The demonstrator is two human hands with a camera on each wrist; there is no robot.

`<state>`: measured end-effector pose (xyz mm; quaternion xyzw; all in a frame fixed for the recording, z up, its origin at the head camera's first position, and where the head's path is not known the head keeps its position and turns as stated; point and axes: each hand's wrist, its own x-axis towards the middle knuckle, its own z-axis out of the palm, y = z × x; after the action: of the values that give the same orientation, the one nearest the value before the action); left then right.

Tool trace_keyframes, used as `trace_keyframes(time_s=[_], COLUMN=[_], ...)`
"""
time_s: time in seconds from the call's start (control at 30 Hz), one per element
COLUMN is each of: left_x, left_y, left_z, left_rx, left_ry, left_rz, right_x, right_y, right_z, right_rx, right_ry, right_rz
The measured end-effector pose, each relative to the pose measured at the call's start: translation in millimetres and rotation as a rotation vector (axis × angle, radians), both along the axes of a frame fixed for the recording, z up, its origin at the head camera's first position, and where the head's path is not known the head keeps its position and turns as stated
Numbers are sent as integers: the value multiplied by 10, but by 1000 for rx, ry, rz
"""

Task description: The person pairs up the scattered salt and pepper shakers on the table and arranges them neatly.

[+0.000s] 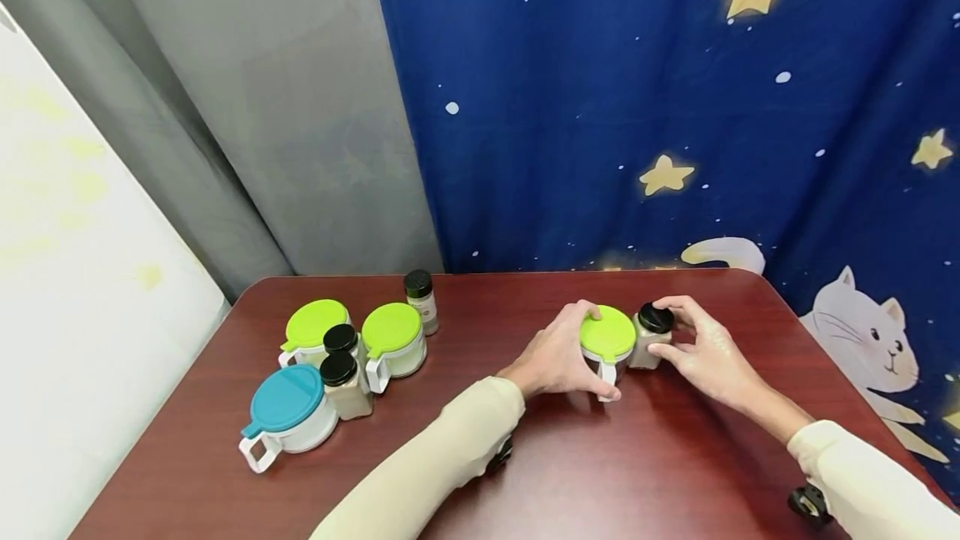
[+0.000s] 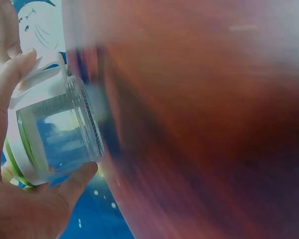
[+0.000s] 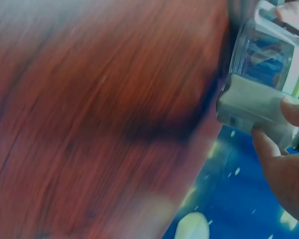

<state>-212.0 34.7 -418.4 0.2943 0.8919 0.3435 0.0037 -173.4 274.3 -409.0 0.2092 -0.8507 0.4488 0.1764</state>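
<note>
My left hand (image 1: 558, 354) holds a clear jar with a green lid (image 1: 608, 335) and a white handle, thumb by the handle and fingers around the far side. In the left wrist view the glass jar (image 2: 62, 132) looks see-through, its base toward the tabletop. Right beside it stands a small square spice jar (image 1: 649, 342) with a black cap, filled with something pale. My right hand (image 1: 711, 355) grips that spice jar between thumb and fingers from the right. Both jars are upright, side by side, and the right wrist view shows the spice jar (image 3: 254, 105) against the clear jar.
On the left of the dark red table (image 1: 570, 482) stand a blue-lidded jar (image 1: 288, 400), two more green-lidded jars, one of them here (image 1: 392, 332), and two black-capped spice jars, the nearer here (image 1: 348, 394). A round black-capped shaker (image 1: 422, 304) stands behind them. Curtains (image 1: 540, 107) hang beyond the table's far edge.
</note>
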Motion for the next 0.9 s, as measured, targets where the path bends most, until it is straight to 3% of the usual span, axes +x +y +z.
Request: trace_keyframes(time_s=[0.2, 0.43, 0.67, 0.9], left_x=[-169, -271, -331, -296], left_y=[307, 490, 649, 687], left_z=[12, -79, -61, -39], left_rx=[-15, -36, -30, -45], left_ry=[7, -27, -40, -90], left_rz=[-32, -31, -36, -33], right_x=[-80, -98, -135, -144], right_y=[259, 381, 495, 530], right_z=[-45, -151, -147, -103], right_rx=[48, 49, 53, 98], right_ry=[46, 7, -26, -39], right_rz=[-87, -107, -151, -113])
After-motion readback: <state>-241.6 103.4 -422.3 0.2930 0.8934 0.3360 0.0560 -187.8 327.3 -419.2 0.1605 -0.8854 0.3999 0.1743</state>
